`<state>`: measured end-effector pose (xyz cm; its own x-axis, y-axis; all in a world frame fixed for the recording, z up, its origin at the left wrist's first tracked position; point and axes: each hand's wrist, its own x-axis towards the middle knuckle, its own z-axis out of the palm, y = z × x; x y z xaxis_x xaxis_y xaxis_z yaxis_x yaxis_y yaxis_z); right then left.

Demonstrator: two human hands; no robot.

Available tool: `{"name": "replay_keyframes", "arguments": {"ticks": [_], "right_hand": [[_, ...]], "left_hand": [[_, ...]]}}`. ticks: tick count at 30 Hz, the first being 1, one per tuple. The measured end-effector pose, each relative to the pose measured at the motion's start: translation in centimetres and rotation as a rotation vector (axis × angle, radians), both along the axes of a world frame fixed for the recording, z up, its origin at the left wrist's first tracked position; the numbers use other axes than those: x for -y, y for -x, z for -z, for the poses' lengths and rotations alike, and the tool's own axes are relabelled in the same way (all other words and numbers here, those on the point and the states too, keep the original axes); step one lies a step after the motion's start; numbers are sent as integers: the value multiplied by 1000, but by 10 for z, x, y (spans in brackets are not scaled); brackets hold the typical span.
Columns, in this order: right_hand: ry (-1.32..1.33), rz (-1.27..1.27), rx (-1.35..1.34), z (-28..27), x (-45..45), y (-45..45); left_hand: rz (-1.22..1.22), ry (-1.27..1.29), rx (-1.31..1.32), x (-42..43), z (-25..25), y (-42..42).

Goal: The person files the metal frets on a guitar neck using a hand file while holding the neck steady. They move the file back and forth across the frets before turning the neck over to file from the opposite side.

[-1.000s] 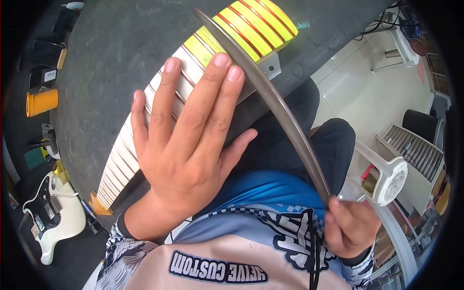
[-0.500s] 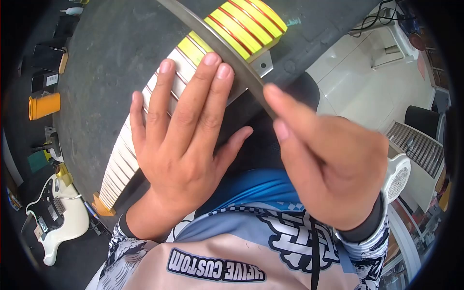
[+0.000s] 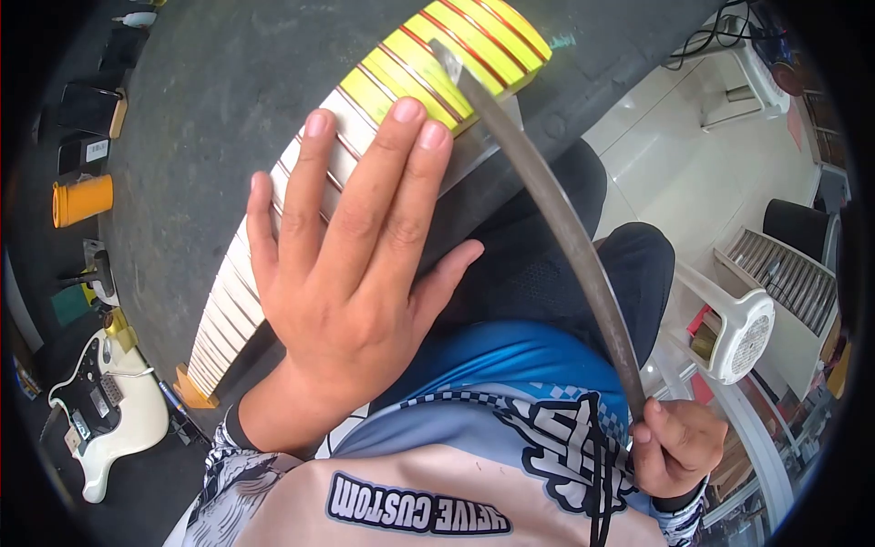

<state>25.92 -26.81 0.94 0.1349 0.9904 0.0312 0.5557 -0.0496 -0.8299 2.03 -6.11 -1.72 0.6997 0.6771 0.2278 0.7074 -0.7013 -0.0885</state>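
Observation:
A guitar neck (image 3: 235, 281) lies diagonally on the dark work surface, its fretboard covered in white tape, with yellow tape between the copper-coloured frets at the upper end. My left hand (image 3: 351, 264) rests flat on it, fingers spread, the thumb off its near edge. Lower right, my right hand (image 3: 676, 447) is closed on the near end of a long, thin grey metal file (image 3: 570, 232). The file's far tip lies over the yellow-taped frets, just beyond my left fingertips. The palm hides part of the white section.
A wooden block (image 3: 194, 387) sits under the neck's narrow end. A white guitar body (image 3: 123, 410) lies at lower left, with an orange container (image 3: 83, 201) and phone-like devices above it. A white stool (image 3: 747, 337) stands on the floor at right.
Since half a second ago, my right hand has drawn back toward the lower right with the file, bringing its tip over the yellow tape. My left hand has stayed nearly in place.

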Motion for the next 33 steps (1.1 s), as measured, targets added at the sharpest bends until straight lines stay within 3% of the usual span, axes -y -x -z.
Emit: {"name": "replay_keyframes", "arguments": {"ticks": [18,27,33], "right_hand": [[-44,-46,46,16,9,5],[-8,-96,95,-1,-80,21],[-125,-12,2,6,-167,50]], "left_hand": [[20,-44,4,-2,2,-2],[4,-29,-3,-1,-1,-4],[-14,-48,8,0,3,-3]]}}
